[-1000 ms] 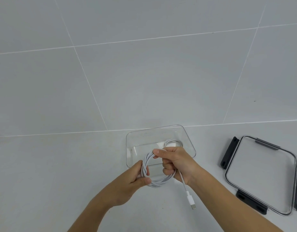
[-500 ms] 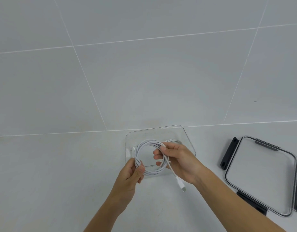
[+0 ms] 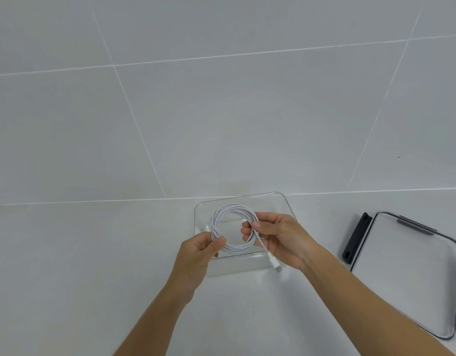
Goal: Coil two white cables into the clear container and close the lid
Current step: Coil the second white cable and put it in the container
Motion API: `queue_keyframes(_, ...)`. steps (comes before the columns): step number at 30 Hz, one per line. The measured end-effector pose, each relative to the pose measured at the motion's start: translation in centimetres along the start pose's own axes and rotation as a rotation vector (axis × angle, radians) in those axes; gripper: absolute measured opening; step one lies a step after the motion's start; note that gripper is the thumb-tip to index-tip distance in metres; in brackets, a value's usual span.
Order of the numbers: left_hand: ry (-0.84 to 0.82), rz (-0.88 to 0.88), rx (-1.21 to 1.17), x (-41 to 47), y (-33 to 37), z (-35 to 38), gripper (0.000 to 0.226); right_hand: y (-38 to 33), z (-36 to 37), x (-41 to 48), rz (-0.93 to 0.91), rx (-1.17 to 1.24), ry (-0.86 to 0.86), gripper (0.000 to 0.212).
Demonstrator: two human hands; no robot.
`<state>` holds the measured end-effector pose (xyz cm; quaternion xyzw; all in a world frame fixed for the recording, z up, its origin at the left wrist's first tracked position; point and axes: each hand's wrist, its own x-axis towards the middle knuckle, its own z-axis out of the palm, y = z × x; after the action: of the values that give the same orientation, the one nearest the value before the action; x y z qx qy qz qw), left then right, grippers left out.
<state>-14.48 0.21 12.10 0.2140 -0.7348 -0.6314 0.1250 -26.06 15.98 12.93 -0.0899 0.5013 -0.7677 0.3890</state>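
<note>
cable coil (image 3: pixel 234 207) face-up over container (image 3: pixel 274 205), plug tail (image 3: pixel 272 261) lower-right

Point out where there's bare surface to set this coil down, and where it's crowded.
Widest bare patch: the white surface left of the clear container and left hand, out to the picture's edge. A narrower strip lies between container and lid. Crowded: over the container, where left and right hand hold the coiled cable.

Bare left hand (image 3: pixel 198 255) and right hand (image 3: pixel 283 240), bare forearms (image 3: pixel 363 299).
</note>
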Motion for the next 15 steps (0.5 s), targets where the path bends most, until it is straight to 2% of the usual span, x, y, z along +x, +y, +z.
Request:
queue_keyframes(8,0.069,-0.070,0.039,4.8,0.7,-0.3,0.028,-1.1,0.2,4.9,0.037,-0.072,0.099,0.019)
queue_keyframes(15,0.046,-0.165,0.107,7.9,-1.3,0.5,0.027,-0.3,-0.8,8.0,0.052,-0.261,0.180,0.012)
